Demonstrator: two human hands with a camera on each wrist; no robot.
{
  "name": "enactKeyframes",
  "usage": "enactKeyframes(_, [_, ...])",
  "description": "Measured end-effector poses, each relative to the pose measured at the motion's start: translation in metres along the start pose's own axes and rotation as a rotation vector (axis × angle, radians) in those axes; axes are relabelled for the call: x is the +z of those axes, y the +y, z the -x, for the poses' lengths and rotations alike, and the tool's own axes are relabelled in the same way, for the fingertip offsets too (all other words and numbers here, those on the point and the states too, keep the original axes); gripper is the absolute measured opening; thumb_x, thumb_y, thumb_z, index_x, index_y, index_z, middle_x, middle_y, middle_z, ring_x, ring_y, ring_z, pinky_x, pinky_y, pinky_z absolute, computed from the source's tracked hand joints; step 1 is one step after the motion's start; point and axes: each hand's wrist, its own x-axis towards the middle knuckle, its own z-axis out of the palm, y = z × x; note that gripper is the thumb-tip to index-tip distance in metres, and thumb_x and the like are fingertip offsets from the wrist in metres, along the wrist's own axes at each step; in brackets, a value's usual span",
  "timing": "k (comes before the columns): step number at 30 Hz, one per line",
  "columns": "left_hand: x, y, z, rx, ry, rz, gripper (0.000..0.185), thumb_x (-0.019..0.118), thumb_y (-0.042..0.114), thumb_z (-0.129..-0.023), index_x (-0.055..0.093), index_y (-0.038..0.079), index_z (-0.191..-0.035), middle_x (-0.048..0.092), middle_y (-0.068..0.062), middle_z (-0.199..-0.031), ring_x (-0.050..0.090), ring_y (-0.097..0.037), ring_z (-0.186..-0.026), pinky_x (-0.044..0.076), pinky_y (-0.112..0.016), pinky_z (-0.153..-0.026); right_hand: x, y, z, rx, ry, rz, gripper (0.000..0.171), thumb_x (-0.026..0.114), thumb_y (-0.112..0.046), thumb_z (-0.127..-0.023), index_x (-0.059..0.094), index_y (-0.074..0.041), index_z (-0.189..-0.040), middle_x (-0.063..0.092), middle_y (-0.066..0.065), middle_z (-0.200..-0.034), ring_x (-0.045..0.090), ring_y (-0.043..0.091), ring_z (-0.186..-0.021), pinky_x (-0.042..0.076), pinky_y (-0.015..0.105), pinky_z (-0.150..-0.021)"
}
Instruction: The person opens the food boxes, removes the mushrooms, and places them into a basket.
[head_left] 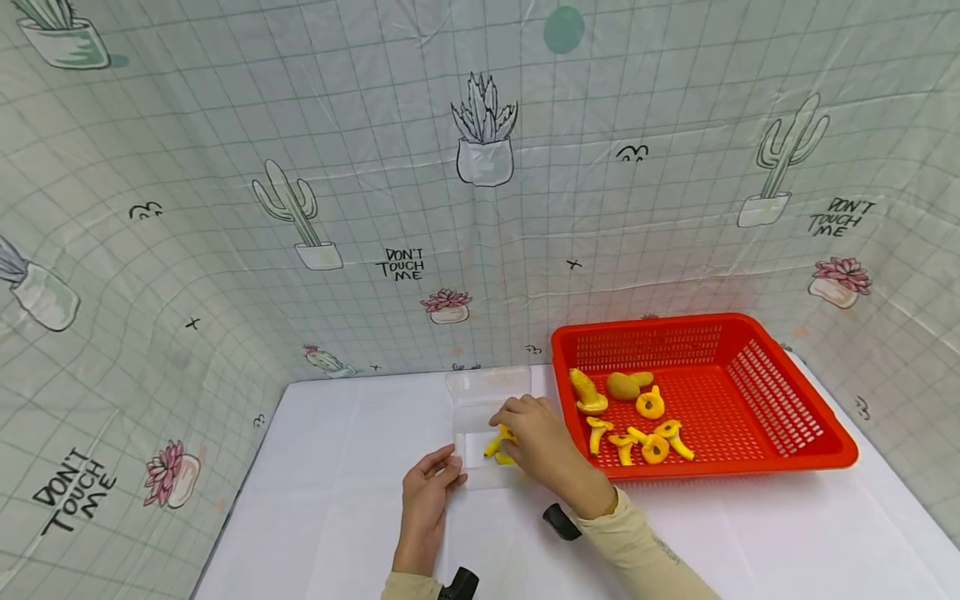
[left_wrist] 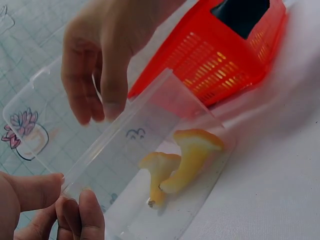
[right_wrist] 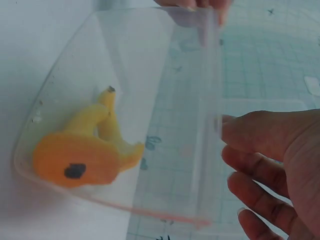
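My left hand (head_left: 427, 504) pinches the left rim of a clear plastic box (left_wrist: 150, 112), its thumb along the edge and its fingers outside the wall. Two yellow toy mushrooms with orange caps lie on the box floor: a larger mushroom (left_wrist: 192, 157) and a smaller mushroom (left_wrist: 159, 175), touching each other. Over the box's right side hangs my right hand (head_left: 543, 446), fingers loosely bent and apart. Nothing sits between them, and in the right wrist view the fingertips (right_wrist: 232, 181) are close to the rim. The transparent lid (head_left: 487, 383) lies folded back behind the box.
A red slotted basket (head_left: 720, 472) stands to the right, close beside the box. Several yellow mushrooms (head_left: 654, 448) and a brownish potato-like piece (head_left: 624, 386) lie in its left part. White cloth (head_left: 337, 467) covers the table, and patterned fabric (head_left: 360, 167) hangs behind it.
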Motion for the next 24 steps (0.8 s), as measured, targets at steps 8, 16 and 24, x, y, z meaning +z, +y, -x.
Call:
enactKeyframes(8, [-0.001, -0.001, -0.001, -0.002, -0.005, -0.003, 0.040, 0.064, -0.009, -0.098, 0.056, -0.020, -0.135, 0.062, -0.008, -0.105, 0.063, -0.011, -0.087, 0.060, -0.018, -0.075, 0.013, 0.005, -0.005, 0.009, -0.065, 0.037, 0.026, 0.093, -0.004, -0.076, 0.081, -0.010, -0.098, 0.074, 0.003, -0.098, 0.065, 0.024, -0.090, 0.054, 0.040, -0.083])
enactKeyframes(16, [-0.001, 0.000, -0.002, -0.004, -0.009, -0.006, 0.040, 0.067, -0.007, -0.099, 0.056, -0.019, -0.136, 0.061, -0.006, -0.105, 0.063, -0.011, -0.086, 0.060, -0.018, -0.075, 0.016, 0.008, -0.008, 0.021, -0.130, 0.075, 0.025, 0.095, -0.011, -0.076, 0.082, -0.011, -0.098, 0.074, 0.003, -0.096, 0.064, 0.024, -0.089, 0.053, 0.040, -0.084])
enactKeyframes(24, [-0.001, -0.001, 0.000, 0.008, -0.006, -0.005, 0.040, 0.066, -0.008, -0.098, 0.056, -0.021, -0.134, 0.061, -0.006, -0.104, 0.063, -0.011, -0.085, 0.060, -0.018, -0.075, 0.017, 0.008, -0.014, 0.023, -0.222, 0.170, 0.025, 0.097, -0.017, -0.075, 0.083, -0.013, -0.096, 0.075, 0.003, -0.093, 0.066, 0.026, -0.089, 0.051, 0.040, -0.084])
